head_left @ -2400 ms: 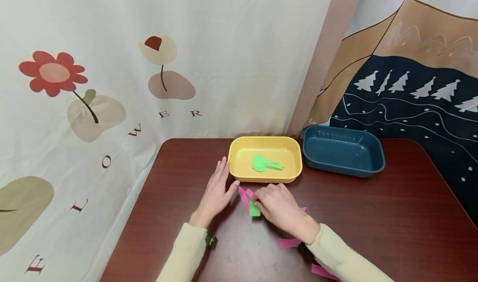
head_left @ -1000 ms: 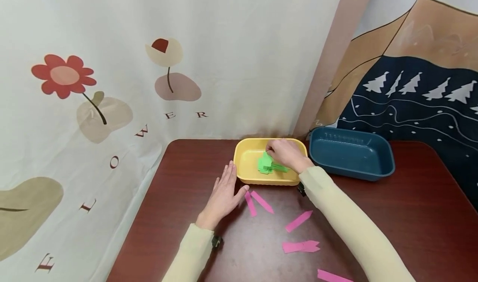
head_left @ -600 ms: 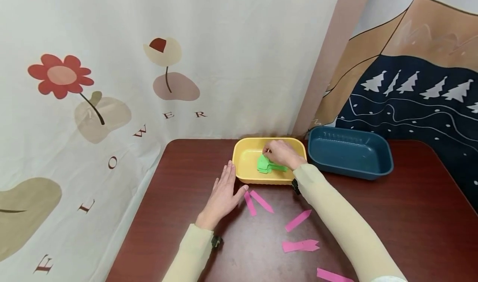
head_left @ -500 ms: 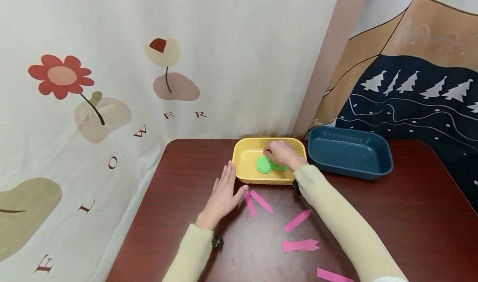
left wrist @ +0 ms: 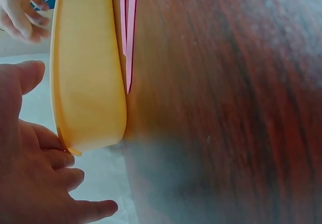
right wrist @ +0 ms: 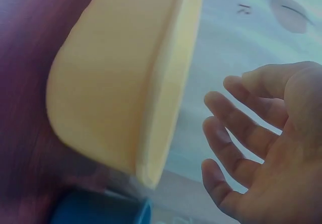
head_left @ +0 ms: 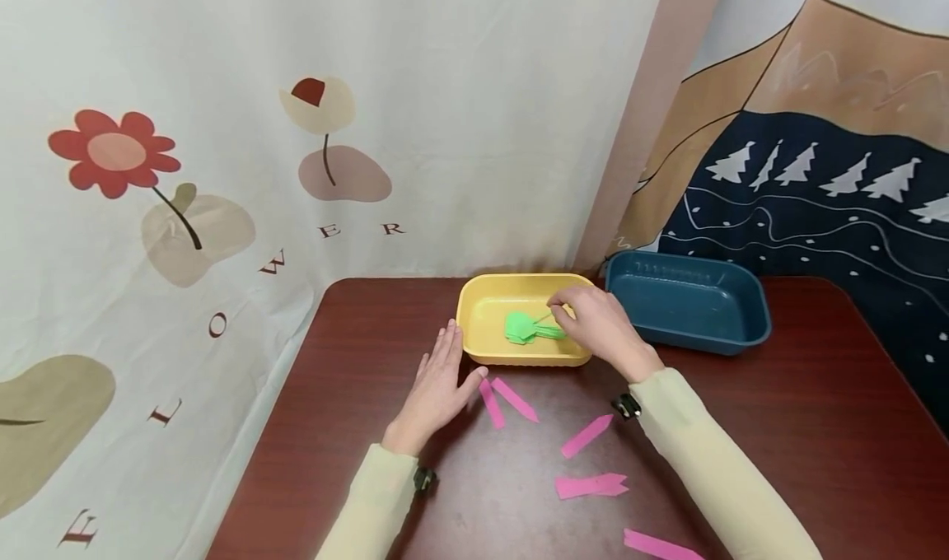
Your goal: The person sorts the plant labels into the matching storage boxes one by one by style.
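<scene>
Head view: the left hand (head_left: 432,394) touches the yellow tray (head_left: 526,361) at its left end; the right hand (head_left: 599,325) hangs over its right end. Green paper cutouts (head_left: 521,328) lie inside, pink paper strips (head_left: 515,399) in front. Left wrist view: left hand spread. Right wrist view: right hand loosely bent, fingers apart.

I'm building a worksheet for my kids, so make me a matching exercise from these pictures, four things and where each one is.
1. thin green cutouts
2. thin pink strips
3. blue basin
4. left hand

A. at the yellow basin's left end
B. inside the yellow basin
C. standing right of the yellow basin
D. scattered across the tabletop

Pairs: 1-B, 2-D, 3-C, 4-A
</scene>
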A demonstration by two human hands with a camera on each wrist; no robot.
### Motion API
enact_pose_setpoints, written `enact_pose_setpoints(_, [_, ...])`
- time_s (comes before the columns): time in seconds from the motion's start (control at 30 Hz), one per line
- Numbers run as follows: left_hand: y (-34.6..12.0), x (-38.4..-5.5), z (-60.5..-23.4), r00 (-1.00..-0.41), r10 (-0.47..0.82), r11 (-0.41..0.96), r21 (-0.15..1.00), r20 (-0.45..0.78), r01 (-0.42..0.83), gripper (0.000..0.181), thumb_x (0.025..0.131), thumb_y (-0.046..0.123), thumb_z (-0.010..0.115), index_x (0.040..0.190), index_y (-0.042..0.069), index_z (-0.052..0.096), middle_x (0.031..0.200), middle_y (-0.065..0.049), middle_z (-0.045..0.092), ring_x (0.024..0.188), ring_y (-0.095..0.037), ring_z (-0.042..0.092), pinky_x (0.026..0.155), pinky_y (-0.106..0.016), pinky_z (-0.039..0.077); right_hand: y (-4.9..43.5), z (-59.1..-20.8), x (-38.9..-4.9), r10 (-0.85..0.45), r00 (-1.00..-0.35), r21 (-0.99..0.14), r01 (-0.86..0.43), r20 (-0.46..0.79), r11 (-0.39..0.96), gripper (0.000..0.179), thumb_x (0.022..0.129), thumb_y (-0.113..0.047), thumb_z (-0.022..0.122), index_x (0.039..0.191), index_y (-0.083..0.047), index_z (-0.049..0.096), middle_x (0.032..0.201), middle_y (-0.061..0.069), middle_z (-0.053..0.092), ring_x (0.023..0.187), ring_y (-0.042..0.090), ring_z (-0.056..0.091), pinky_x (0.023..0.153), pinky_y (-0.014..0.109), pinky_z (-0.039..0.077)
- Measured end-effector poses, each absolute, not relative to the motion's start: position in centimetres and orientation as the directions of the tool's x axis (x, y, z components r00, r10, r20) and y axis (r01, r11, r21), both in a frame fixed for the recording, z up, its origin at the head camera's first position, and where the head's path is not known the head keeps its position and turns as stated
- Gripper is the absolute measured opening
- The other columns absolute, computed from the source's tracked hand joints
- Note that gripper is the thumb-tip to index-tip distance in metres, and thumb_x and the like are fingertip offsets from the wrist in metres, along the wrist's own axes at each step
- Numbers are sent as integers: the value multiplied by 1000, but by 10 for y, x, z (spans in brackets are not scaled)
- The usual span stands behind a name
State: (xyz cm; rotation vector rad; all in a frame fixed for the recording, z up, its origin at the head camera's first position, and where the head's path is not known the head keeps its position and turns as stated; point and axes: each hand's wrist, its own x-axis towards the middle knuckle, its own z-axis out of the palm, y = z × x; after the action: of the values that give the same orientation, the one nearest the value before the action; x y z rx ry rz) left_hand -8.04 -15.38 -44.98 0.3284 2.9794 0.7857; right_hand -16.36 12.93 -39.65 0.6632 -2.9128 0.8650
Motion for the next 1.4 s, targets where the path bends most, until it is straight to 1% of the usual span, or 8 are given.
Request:
enact_pose_setpoints(0.17, [-155, -81, -452, -977, 212, 846, 498, 18, 193, 88, 104, 50, 57, 164, -1, 18, 172, -15, 10, 158, -36, 11, 120, -64, 21, 147, -396, -134, -350, -920, -541, -388, 177, 746, 22, 99, -19, 70, 115, -7, 79, 112, 9, 76, 99, 28, 66, 86, 47, 54])
enact_pose_setpoints(0.3, [-155, -80, -451, -974, 223, 838, 501, 48, 217, 88, 104, 49, 57, 164, -1, 18, 172, -17, 12, 158, -36, 11, 120, -64, 22, 159, -399, -113, -328, -929, -556, -365, 170, 746, 23, 99, -21, 69, 116, -8, 78, 112, 8, 75, 99, 27, 65, 87, 48, 53])
enact_pose_setpoints(0.47, [-153, -79, -448, -956, 223, 815, 502, 189, 289, 78, 103, 41, 61, 160, -2, 32, 169, -16, 25, 155, -38, 23, 118, -67, 22, 173, -402, -94, -281, -945, -580, -324, 167, 747, 23, 100, -25, 69, 117, -11, 77, 111, 6, 74, 102, 26, 65, 92, 52, 52])
enact_pose_setpoints(0.6, [-151, -79, -445, -933, 207, 799, 500, 293, 334, 68, 102, 34, 64, 157, 0, 42, 165, -14, 36, 152, -37, 32, 119, -65, 23, 183, -403, -84, -248, -955, -590, -294, 160, 752, 25, 101, -28, 68, 119, -12, 76, 114, 7, 74, 107, 29, 66, 96, 55, 51])
enact_pose_setpoints(0.8, [-147, -75, -442, -913, 198, 768, 523, 356, 370, 62, 101, 28, 66, 153, 0, 48, 160, -15, 44, 149, -37, 38, 120, -60, 25, 200, -406, -68, -219, -967, -581, -251, 127, 774, 27, 102, -29, 67, 121, -12, 75, 120, 10, 72, 115, 34, 63, 101, 61, 45])
enact_pose_setpoints(0.97, [-146, -72, -442, -912, 202, 763, 527, 358, 375, 64, 100, 28, 67, 155, 2, 46, 161, -14, 43, 150, -36, 37, 120, -59, 26, 215, -409, -58, -187, -975, -586, -222, 121, 779, 27, 102, -27, 67, 123, -11, 74, 123, 11, 71, 116, 35, 62, 102, 63, 43])
enact_pose_setpoints(1.2, [-146, -70, -444, -921, 203, 764, 535, 331, 361, 67, 100, 29, 68, 157, 2, 42, 165, -12, 37, 153, -35, 31, 120, -60, 25, 231, -416, -48, -153, -983, -597, -185, 105, 780, 29, 102, -26, 66, 125, -10, 72, 125, 12, 69, 116, 36, 63, 99, 64, 47])
enact_pose_setpoints(1.4, [-144, -73, -445, -920, 209, 758, 540, 330, 366, 67, 101, 29, 67, 156, 1, 42, 165, -13, 36, 153, -34, 29, 120, -61, 24, 243, -420, -39, -134, -988, -593, -152, 75, 791, 34, 103, -28, 65, 129, -8, 70, 131, 16, 67, 121, 39, 60, 101, 66, 45])
